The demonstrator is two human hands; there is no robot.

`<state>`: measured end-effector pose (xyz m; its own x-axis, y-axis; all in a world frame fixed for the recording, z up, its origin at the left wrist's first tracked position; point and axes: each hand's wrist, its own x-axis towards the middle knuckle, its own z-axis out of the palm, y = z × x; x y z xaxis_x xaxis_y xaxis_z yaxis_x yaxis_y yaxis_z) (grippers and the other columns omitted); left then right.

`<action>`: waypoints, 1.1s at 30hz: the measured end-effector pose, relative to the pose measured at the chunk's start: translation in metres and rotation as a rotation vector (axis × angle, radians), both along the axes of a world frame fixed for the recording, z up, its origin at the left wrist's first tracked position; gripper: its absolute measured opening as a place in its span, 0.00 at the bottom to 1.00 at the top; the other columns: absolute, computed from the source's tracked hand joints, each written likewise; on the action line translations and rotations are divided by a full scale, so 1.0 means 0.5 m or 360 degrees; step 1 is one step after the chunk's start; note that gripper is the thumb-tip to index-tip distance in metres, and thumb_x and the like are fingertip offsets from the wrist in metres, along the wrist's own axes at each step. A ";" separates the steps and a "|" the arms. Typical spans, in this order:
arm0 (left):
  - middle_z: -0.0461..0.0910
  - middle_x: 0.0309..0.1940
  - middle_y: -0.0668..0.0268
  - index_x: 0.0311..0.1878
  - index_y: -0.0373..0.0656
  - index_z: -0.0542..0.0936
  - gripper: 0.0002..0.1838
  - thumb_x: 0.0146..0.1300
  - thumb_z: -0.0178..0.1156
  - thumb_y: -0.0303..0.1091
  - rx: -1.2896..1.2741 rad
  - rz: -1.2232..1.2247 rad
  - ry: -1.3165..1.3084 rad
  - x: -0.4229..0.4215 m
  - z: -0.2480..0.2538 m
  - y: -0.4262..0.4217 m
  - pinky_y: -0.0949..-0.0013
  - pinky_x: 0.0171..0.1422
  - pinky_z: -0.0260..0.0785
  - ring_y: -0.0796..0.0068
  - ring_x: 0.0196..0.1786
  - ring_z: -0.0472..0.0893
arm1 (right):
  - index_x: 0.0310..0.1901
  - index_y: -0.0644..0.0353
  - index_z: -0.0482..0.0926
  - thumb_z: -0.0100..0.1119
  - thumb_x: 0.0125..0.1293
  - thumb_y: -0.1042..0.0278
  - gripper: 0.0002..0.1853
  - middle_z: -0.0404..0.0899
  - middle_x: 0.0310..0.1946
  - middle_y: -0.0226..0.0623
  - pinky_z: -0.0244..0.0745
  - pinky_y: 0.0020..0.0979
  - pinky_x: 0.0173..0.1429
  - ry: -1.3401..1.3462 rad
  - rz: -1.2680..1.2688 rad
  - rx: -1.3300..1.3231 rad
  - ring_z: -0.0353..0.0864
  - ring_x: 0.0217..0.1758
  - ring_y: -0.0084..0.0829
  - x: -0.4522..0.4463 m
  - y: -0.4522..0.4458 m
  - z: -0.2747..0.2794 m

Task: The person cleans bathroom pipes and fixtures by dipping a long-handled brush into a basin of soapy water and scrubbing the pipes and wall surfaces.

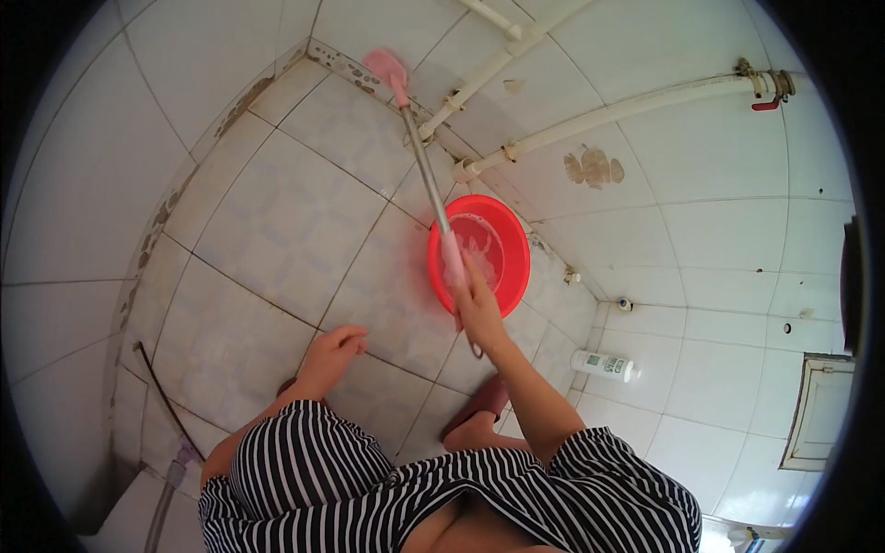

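Note:
My right hand (479, 309) is closed around the pink grip of a long-handled scrub brush (426, 166). The metal shaft slants up and away, and its pink head (385, 67) is against the tiled wall close to the corner. Below the grip stands a red basin (522, 244) with sudsy water in it, partly hidden by my hand and the handle. My left hand (336, 355) hangs over the floor tiles, its fingers curled together with nothing visible in them.
White pipes (590, 124) run along the right wall, one with a red-handled valve (767, 105). A white bottle (604, 365) is near the wall at right. A dark rod (166, 396) leans at lower left. My shoe (479, 405) is on the floor (277, 212).

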<state>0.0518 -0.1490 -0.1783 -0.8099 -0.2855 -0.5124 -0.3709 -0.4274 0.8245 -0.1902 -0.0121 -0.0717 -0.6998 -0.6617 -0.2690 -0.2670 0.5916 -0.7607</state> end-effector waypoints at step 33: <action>0.83 0.29 0.61 0.67 0.65 0.79 0.21 0.76 0.54 0.55 -0.2041 0.0287 -0.0059 -0.232 0.026 -0.486 0.58 0.40 0.74 0.58 0.33 0.83 | 0.63 0.58 0.80 0.56 0.76 0.69 0.17 0.85 0.44 0.45 0.81 0.37 0.48 0.0853 0.0148 0.1249 0.86 0.42 0.41 -0.133 0.500 0.369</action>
<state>-0.0643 -0.3920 -0.1655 -0.7002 -0.6895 0.1854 -0.4223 0.6093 0.6711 -0.2569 0.2381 0.1126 -0.8125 -0.4881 -0.3188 -0.5365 0.8400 0.0812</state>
